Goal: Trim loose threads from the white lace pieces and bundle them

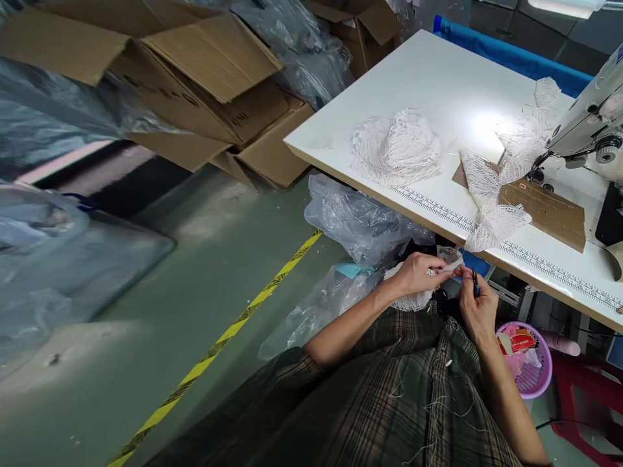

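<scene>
My left hand (422, 272) pinches an edge of white lace fabric (411, 301) above my lap, just off the table's front edge. Close beside it, my right hand (479, 301) is closed around small thread snips (476, 283), their dark tips pointing up. The right fingertips meet the lace edge at the left hand. On the white table (379, 84) lies a heap of white lace pieces (402, 146). More lace (487, 194) runs from the sewing machine (579, 110) over a brown cardboard piece (545, 204) to the table's front edge.
A printed ruler (438, 211) follows the table's front edge. Open cardboard boxes (209, 84) and plastic bags stand at the back left. Yellow-black tape (233, 327) crosses the floor. A purple basket (535, 383) with scraps and a red stool (579, 405) sit at lower right.
</scene>
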`<act>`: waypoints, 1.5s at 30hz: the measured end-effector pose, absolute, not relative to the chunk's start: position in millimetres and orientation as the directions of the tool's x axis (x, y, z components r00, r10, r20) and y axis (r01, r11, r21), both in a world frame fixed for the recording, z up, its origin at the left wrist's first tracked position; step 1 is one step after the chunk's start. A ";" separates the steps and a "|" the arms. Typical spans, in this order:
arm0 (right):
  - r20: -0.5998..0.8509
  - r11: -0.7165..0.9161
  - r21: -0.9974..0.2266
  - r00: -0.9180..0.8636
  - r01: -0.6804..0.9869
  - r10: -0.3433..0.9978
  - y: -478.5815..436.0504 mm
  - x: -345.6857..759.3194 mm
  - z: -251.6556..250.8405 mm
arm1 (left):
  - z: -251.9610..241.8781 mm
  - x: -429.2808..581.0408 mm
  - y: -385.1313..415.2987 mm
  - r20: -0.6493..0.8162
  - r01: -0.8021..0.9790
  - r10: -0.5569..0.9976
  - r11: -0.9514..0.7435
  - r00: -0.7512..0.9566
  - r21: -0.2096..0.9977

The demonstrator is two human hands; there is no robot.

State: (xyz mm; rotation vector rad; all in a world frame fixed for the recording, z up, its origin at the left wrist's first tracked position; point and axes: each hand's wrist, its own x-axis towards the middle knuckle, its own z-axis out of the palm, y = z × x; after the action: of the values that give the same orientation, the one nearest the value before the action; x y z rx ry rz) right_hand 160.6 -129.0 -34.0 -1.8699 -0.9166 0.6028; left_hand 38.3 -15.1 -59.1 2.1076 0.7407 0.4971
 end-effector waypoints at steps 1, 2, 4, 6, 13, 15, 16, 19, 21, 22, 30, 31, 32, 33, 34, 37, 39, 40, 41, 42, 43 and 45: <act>-0.022 -0.280 -0.898 0.600 0.340 0.800 -127.2 158.5 -33.4 | -60.9 37.6 -22.2 0.150 0.321 0.630 -0.568 0.762 0.758; -0.014 -0.278 -0.896 0.604 0.346 0.797 -125.6 156.7 -32.5 | -61.9 36.2 -28.7 0.210 0.306 0.589 -0.653 0.781 0.693; 0.008 -0.277 -0.888 0.613 0.368 0.790 -123.6 154.5 -30.4 | -60.4 31.1 -38.7 0.298 0.272 0.492 -0.787 0.818 0.553; 0.029 -0.252 -0.889 0.596 0.383 0.802 -123.7 154.9 -27.9 | -53.2 22.9 -42.7 0.341 0.229 0.425 -0.843 0.839 0.487; 0.046 -0.132 -0.933 0.475 0.335 0.879 -132.9 159.3 -16.1 | -20.2 10.3 -4.5 0.219 0.210 0.619 -0.544 0.754 0.812; 0.058 -0.113 -0.933 0.453 0.342 0.890 -134.6 158.9 -13.4 | -19.6 19.2 7.6 0.192 0.113 0.548 -0.475 0.814 0.873; 0.067 -0.100 -0.932 0.438 0.348 0.896 -135.2 158.9 -12.5 | -20.2 24.5 11.4 0.188 0.054 0.496 -0.434 0.848 0.899; 0.081 -0.077 -0.928 0.402 0.363 0.912 -137.2 162.1 -11.6 | -21.9 37.5 14.3 0.197 -0.084 0.401 -0.280 0.895 0.956; 0.067 -0.099 -0.922 0.405 0.375 0.912 -137.9 167.2 -11.9 | -21.8 40.0 12.2 0.179 -0.110 0.421 -0.182 0.889 0.977; 0.055 -0.116 -0.918 0.413 0.379 0.909 -137.7 170.4 -12.1 | -21.7 39.2 10.9 0.151 -0.098 0.445 -0.140 0.883 0.985; 0.016 -0.166 -0.870 0.363 0.465 0.932 -110.1 183.1 -8.0 | -17.1 22.3 10.3 -0.045 0.083 0.552 -0.045 0.833 0.996; 0.023 -0.159 -0.864 0.354 0.477 0.935 -105.1 181.8 -6.9 | -15.8 22.0 10.5 -0.043 0.083 0.551 -0.047 0.833 0.995; 0.031 -0.155 -0.860 0.353 0.486 0.935 -100.7 180.3 -6.0 | -14.8 22.0 10.7 -0.041 0.080 0.551 -0.047 0.834 0.996; 0.040 -0.152 -0.858 0.360 0.491 0.932 -97.2 178.8 -5.6 | -14.1 22.3 10.8 -0.038 0.075 0.556 -0.044 0.831 0.996; 0.049 -0.152 -0.857 0.372 0.492 0.927 -95.0 177.5 -5.7 | -13.7 22.8 10.9 -0.037 0.070 0.565 -0.037 0.824 0.997; 0.037 -0.175 -0.866 0.409 0.468 0.912 -96.0 175.2 -8.3 | -13.7 23.5 11.2 -0.045 0.055 0.597 0.001 0.801 0.998; -0.006 -0.196 -0.877 0.398 0.438 0.917 -101.2 174.2 -10.3 | -12.7 22.7 11.3 -0.053 0.041 0.605 0.035 0.794 0.999; -0.025 -0.199 -0.880 0.378 0.431 0.926 -103.9 173.6 -10.6 | -11.5 22.1 11.3 -0.058 0.035 0.600 0.051 0.798 0.998; -0.036 -0.197 -0.880 0.352 0.433 0.935 -106.2 172.9 -10.3 | -10.0 21.3 11.3 -0.062 0.029 0.593 0.065 0.803 0.997; -0.039 -0.189 -0.877 0.326 0.443 0.945 -107.7 172.1 -9.5 | -8.2 20.5 11.4 -0.066 0.026 0.587 0.076 0.807 0.997; -0.034 -0.177 -0.871 0.303 0.458 0.952 -108.3 171.4 -8.2 | -6.4 19.8 11.6 -0.071 0.027 0.581 0.083 0.811 0.996; -0.018 -0.153 -0.856 0.266 0.494 0.964 -106.8 170.2 -4.9 | -3.3 18.7 12.2 -0.082 0.039 0.575 0.087 0.814 0.995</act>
State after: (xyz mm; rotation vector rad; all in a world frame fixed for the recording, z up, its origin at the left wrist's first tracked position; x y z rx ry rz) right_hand 170.2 -106.8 -4.9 -1.7712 -1.3340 0.7739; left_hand 18.7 12.2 -3.3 1.4445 0.5282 0.4280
